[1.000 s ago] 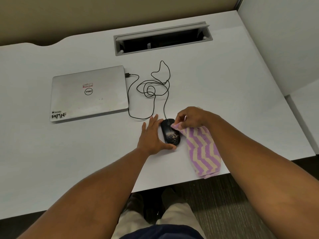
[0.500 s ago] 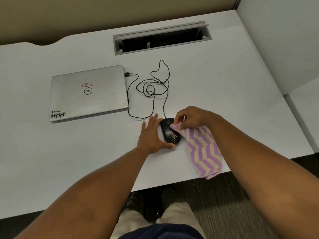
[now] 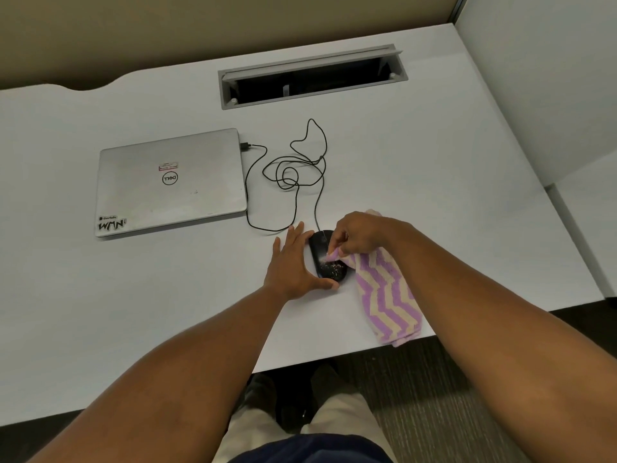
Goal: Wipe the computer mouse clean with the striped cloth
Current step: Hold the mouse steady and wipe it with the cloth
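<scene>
Two hands on the job. Right hand [image 3: 359, 236] pinches one end of the striped cloth [image 3: 384, 289] between fingertips and presses that corner onto the top of the mouse [image 3: 325, 259]; fingertips themselves are mostly buried in the fabric. Rest of the cloth trails back toward the desk's near edge, far end slightly overhanging it, part tucked under the right forearm. Left hand [image 3: 293, 262] lies flat and spread, holding nothing, thumb against the mouse's near end, palm along its left side. Mouse is black, sits on the white desk [image 3: 434, 182] near the front edge, pale specks on its back; right flank hidden by cloth. Cable [image 3: 293, 168] runs from the mouse in loose loops to a plug in the closed silver laptop [image 3: 170, 182], well left. Cable slot [image 3: 312, 78] at the desk's rear, interior too dark to read.
</scene>
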Demonstrator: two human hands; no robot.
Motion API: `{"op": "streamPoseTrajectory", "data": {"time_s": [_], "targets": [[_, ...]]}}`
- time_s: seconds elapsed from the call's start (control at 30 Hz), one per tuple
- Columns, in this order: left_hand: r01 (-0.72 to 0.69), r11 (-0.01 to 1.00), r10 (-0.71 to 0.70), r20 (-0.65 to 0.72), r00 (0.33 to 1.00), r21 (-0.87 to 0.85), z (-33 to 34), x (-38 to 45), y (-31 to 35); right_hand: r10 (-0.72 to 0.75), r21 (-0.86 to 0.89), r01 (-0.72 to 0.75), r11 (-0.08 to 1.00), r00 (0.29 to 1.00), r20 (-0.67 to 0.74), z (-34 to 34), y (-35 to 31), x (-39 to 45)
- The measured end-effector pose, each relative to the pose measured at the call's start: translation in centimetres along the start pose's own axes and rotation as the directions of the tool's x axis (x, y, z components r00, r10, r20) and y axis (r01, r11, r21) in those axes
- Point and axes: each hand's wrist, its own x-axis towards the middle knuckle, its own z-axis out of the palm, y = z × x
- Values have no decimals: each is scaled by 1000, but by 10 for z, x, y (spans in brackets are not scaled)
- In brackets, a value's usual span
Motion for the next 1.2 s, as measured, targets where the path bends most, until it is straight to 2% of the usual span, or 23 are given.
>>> {"op": "streamPoseTrajectory", "data": {"time_s": [0.1,0.2,0.3,0.5,0.63,0.77,0.87,1.03,1.2], "targets": [[-5,1000,5,-1,1000,3,0,0,-1,9,60,-3,998,995,-99,-4,3,1],[-9,1000,9,-5,1000,0,1,0,0,1,11,0,1000,988,-151,1,3,5],[-15,1000,15,-5,1000,0,1,0,0,-19,-4,19,1000,993,-120,7,-2,8],[-11,1000,11,-5,1000,-7,-1,-1,1,-12,-78,18,997,997,80,-2,-5,5],[-7,1000,7,-4,1000,-11,0,-1,0,-9,3,9,1000,1000,-21,-7,0,2],[-10,1000,10,-6,1000,-7,0,-1,1,-36,-41,32,999,995,-95,-3,-5,7],[-12,1000,12,-4,1000,-7,0,-1,1,-50,-65,46,997,997,-58,5,-11,11],[-16,1000,16,-1,1000,-6,-2,-2,1,-3,-122,14,992,995,95,1,-15,13],[-11,1000,11,1,1000,5,-1,-2,1,-31,-70,32,997,999,19,-8,-14,14]]}}
